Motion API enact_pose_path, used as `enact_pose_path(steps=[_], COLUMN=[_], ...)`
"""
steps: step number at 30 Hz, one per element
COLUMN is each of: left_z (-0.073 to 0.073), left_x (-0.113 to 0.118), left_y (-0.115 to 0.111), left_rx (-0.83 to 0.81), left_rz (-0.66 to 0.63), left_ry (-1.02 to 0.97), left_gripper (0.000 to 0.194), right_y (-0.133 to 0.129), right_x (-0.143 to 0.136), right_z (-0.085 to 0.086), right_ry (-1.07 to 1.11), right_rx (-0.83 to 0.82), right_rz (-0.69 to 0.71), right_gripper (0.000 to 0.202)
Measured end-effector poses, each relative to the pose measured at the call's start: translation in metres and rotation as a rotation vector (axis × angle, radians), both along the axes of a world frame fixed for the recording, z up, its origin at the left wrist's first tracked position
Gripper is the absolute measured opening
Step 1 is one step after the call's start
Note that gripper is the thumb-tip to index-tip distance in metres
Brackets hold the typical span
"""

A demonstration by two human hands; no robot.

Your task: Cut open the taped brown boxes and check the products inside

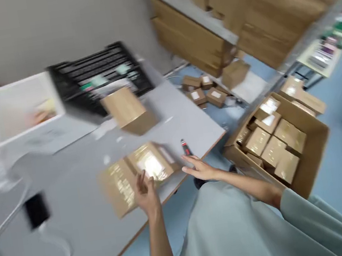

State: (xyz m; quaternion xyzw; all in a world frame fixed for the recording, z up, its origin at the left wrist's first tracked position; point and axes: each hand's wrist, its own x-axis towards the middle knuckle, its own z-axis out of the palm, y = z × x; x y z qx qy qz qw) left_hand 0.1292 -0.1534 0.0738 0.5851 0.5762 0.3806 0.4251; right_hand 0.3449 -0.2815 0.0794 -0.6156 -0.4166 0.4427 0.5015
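Observation:
My left hand [147, 194] is over the near edge of a taped cardboard box [162, 157], its fingers loosely bent and apart; whether it touches the box I cannot tell. Glossy tape and a bright white patch show on top of that box. Against its left side lies another taped cardboard piece [113, 187], blurred. My right hand [201, 169] is stretched out with fingers spread at the table's edge, holding nothing. Just beyond its fingertips lies a small red and black tool [185, 146], perhaps a cutter.
Farther back on the grey table [78, 177] are a plain carton [129, 110], a black crate [100, 70] and a white bin [22, 110]. A black device [37, 210] with a white cable lies left. A large carton of small boxes [314, 140] stands right, below shelving [194, 7].

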Motion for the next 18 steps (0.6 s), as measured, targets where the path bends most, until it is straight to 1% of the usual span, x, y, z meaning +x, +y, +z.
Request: enact_pose_path(steps=[2, 4, 5, 7, 9, 11, 12, 14, 16, 18], left_z=[0.006, 0.009, 0.009, 0.004, -0.008, -0.024, -0.034, -0.052, -0.068, -0.083], left_x=[0.066, 0.14, 0.178, 0.25, 0.316, 0.378, 0.408, 0.469, 0.531, 0.591], left_y=[-0.008, -0.026, -0.041, -0.078, -0.12, -0.162, -0.18, -0.211, -0.232, -0.246], left_rx=[0.023, 0.005, -0.011, -0.033, -0.054, -0.103, -0.12, -0.109, -0.077, -0.013], left_rz=[-0.173, -0.366, -0.464, -0.661, -0.863, -1.043, -1.105, -1.181, -1.266, -1.312], left_ry=[-0.033, -0.033, -0.019, 0.022, 0.073, 0.132, 0.172, 0.277, 0.351, 0.398], left_gripper=[0.071, 0.069, 0.068, 0.067, 0.067, 0.07, 0.073, 0.079, 0.083, 0.082], right_y=[-0.034, -0.077, -0.103, -0.161, -0.221, -0.277, -0.302, -0.344, -0.374, -0.393], right_x=[0.056, 0.115, 0.142, 0.189, 0.222, 0.24, 0.243, 0.243, 0.235, 0.224], right_z=[-0.001, -0.005, -0.008, -0.016, -0.026, -0.038, -0.045, -0.061, -0.079, -0.098], right_ry=[-0.054, -0.077, -0.072, -0.026, 0.048, 0.127, 0.162, 0.201, 0.229, 0.278], right_rx=[0.039, 0.043, 0.032, -0.005, -0.053, -0.118, -0.156, -0.234, -0.311, -0.37], right_rz=[-0.168, -0.353, -0.453, -0.656, -0.845, -1.002, -1.065, -1.165, -1.221, -1.264], right_gripper=[0.093, 0.099, 0.101, 0.103, 0.101, 0.099, 0.099, 0.098, 0.099, 0.102])
